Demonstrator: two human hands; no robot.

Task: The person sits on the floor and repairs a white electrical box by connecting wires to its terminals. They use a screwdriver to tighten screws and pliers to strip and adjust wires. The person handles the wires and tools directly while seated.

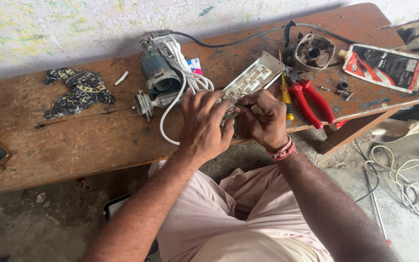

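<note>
White switch board (249,79) touches both hands' fingertips.

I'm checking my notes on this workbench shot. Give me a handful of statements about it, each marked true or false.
1. Both hands, left hand and right hand, meet at the near end of the white socket board. True.
2. The red-handled pliers are in the right hand. False: they lie on the wooden bench, right of that hand.
3. A white cable is draped over the motor unit. True.
4. The patterned cloth covers the motor unit. False: it lies apart, further left.
5. The yellow-handled screwdriver lies beside the pliers. True.
</note>
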